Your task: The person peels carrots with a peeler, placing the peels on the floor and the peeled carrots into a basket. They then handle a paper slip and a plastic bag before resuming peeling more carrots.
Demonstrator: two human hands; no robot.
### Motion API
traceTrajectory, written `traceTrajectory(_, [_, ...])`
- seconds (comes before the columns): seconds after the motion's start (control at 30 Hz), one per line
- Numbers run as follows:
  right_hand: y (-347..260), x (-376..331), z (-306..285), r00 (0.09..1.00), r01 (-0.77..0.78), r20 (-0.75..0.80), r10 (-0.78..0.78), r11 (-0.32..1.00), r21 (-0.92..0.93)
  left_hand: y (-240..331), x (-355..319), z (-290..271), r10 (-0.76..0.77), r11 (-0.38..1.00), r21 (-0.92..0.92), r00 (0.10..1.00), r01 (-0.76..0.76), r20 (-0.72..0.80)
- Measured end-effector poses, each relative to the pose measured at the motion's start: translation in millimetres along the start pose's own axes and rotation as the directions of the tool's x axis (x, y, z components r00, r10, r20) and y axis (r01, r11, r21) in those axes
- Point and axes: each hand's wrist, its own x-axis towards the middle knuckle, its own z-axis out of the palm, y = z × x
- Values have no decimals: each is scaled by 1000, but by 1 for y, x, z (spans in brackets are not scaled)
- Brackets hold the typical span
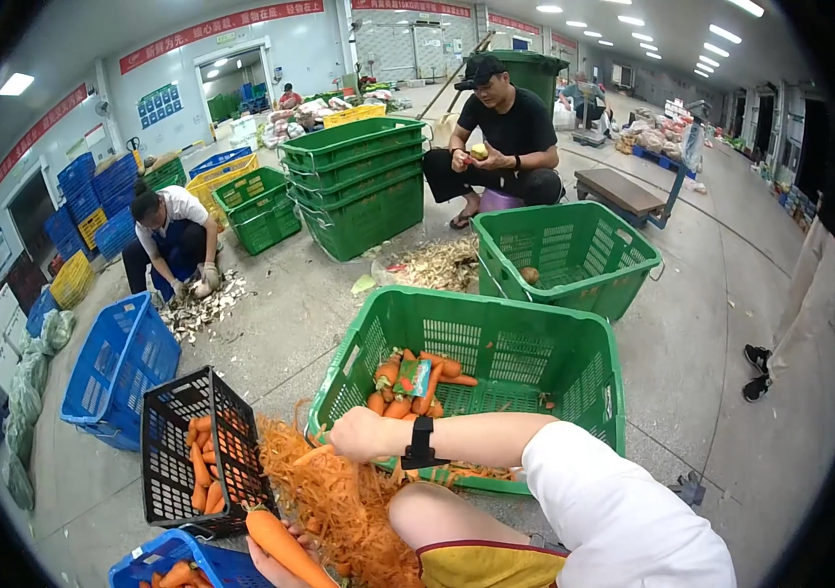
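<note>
At the lower edge my left hand [268, 565] is closed around a large orange carrot [287, 547], partly peeking past the frame. My right hand [357, 433], below a black wristband [422, 444], is curled over the left rim of a green crate [496, 304]. What its fingers hold is hidden; a thin orange strip [313, 455] shows just under them. Whole carrots [400, 384] and a small colourful packet [410, 378] lie in that crate. Beneath both hands spreads a heap of carrot peelings [339, 500].
A black crate [165, 451] and a blue crate [158, 559], both with carrots, stand at the left. Beyond are an empty-looking blue crate [119, 363], another green crate [564, 225] and stacked green crates [354, 186]. Two people crouch peeling ahead; someone stands at right.
</note>
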Motion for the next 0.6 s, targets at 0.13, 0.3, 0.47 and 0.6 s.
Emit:
traceTrajectory(0.13, [1, -8, -3, 997, -40, 67, 33, 994, 100, -1, -2, 2, -36, 998, -43, 999, 37, 28])
traceTrajectory(0.3, [-5, -20, 2, 998, 15, 51, -22, 989, 148, 3, -21, 23, -44, 995, -92, 996, 37, -83])
traceTrajectory(0.47, [-1, -24, 7, 995, 101, -8, -101, 973, 208, 6, -24, 29, -89, 990, -110, 995, 85, -32])
traceTrajectory(0.6, [-1, -29, 6, 997, 77, 9, -79, 984, 162, 2, -18, 18, -100, 987, -123, 994, 103, 33])
